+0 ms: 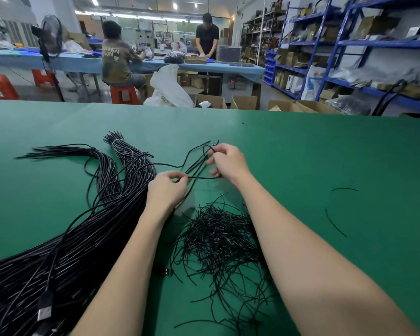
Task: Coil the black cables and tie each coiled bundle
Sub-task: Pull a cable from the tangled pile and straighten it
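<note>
A single black cable (199, 166) is stretched in loose loops between my two hands above the green table (301, 154). My left hand (166, 187) pinches one strand of it. My right hand (226, 162) pinches the far loops with thumb and fingers. A thick bundle of long black cables (83, 238) lies to the left, running off the near left corner. Its far ends fan out in two tails, one bound with a white tie (117, 141). A heap of short thin black tie wires (218, 238) lies between my forearms.
A USB plug (45, 311) lies on the bundle at the near left. Two stray tie wires (336, 223) lie on the table to the right. Beyond the far edge are cardboard boxes (244, 103), blue shelving (337, 44) and two people at a blue bench.
</note>
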Demonstrator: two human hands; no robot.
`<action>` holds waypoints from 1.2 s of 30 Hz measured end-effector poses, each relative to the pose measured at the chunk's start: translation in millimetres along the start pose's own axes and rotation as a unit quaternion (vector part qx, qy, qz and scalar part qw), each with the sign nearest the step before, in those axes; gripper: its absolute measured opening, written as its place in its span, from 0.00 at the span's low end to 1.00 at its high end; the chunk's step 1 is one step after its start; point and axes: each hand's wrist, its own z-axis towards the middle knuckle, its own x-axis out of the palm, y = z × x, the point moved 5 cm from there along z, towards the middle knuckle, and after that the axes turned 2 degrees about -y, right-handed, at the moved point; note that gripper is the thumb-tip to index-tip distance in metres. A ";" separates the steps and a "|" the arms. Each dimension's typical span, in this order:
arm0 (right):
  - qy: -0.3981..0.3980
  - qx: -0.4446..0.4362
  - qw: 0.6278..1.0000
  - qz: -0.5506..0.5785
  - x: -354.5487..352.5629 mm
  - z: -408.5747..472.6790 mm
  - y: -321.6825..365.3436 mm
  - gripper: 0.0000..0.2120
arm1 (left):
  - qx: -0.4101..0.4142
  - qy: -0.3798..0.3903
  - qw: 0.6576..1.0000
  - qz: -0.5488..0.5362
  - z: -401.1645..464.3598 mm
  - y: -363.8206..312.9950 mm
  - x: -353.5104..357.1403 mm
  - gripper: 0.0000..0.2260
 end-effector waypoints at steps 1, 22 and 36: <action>-0.013 0.003 0.998 -0.064 -3.5 -2.4 -5.6 0.14 | 0.016 -0.007 1.000 0.026 0.1 -5.5 1.2 0.07; -0.067 -0.091 0.981 0.155 -47.7 -43.8 -27.0 0.10 | -0.021 0.149 0.976 -0.159 0.9 -58.2 42.3 0.33; -0.035 -0.072 0.990 -0.115 -48.3 -63.3 -57.1 0.16 | 0.017 0.221 0.864 -0.452 0.2 -74.3 40.8 0.27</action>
